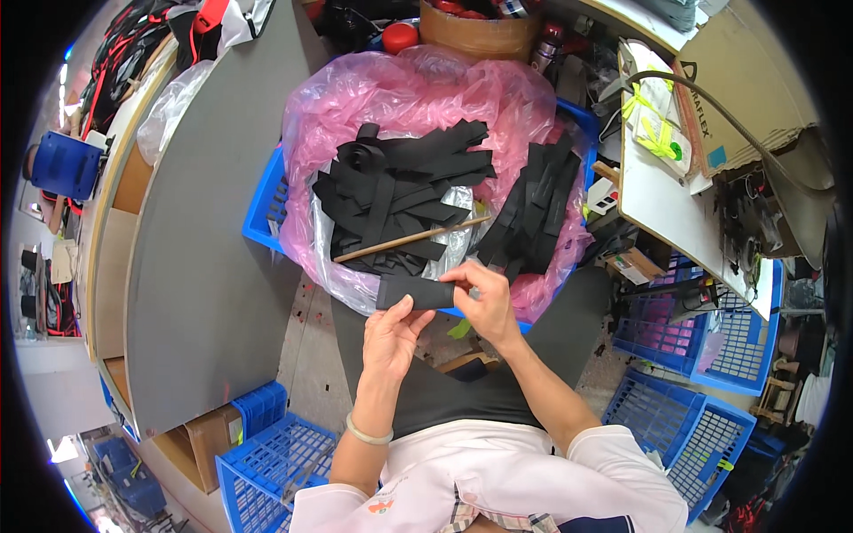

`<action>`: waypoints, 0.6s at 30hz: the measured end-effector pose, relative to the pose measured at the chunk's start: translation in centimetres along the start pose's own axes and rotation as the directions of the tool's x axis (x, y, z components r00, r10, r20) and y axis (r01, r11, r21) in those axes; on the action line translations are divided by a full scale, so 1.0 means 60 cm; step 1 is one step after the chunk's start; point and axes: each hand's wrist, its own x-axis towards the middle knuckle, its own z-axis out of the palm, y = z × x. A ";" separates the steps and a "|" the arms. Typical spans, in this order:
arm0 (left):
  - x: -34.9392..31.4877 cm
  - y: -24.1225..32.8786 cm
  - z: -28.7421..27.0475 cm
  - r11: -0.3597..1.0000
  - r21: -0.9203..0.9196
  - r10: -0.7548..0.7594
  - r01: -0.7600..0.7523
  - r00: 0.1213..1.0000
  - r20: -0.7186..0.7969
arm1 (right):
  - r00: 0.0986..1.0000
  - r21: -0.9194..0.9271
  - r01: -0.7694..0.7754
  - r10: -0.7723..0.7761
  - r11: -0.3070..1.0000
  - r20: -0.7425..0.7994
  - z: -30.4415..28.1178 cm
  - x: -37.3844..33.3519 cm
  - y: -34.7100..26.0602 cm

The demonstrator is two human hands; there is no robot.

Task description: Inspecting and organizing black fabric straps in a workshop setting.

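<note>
Between my two hands a short black fabric strip (413, 292) is stretched out flat above the near edge of a blue crate. My left hand (391, 338) grips its left part from below, the thumb lying on top. At the strip's right end, my right hand (484, 302) pinches it between thumb and fingers. Beyond them, a pile of black strips (400, 182) lies on pink plastic sheeting (355, 84) that lines the blue crate (258, 209). A second bunch of black strips (533, 209) sits on the right. Across the pile rests a thin wooden stick (413, 238).
A grey tabletop (204, 240) curves along the left. At the right stands a white table (684, 218) with a cardboard box (746, 89) on it. Blue crates (675, 426) are on the floor at right, another blue crate (284, 453) at lower left. A round cardboard tub (480, 35) stands behind.
</note>
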 end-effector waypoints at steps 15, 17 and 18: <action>-0.006 -0.066 0.051 0.463 0.759 0.464 -0.458 0.855 0.232 | 0.982 -0.284 0.126 -0.159 0.951 -0.100 -0.007 -0.015 -0.017; 0.005 -0.072 0.039 0.338 0.794 0.538 -0.506 0.796 0.278 | 0.977 -0.310 0.146 -0.187 0.939 -0.106 0.001 -0.019 -0.016; 0.010 -0.073 0.035 0.210 0.821 0.598 -0.531 0.734 0.323 | 0.972 -0.334 0.160 -0.207 0.929 -0.110 0.005 -0.018 -0.015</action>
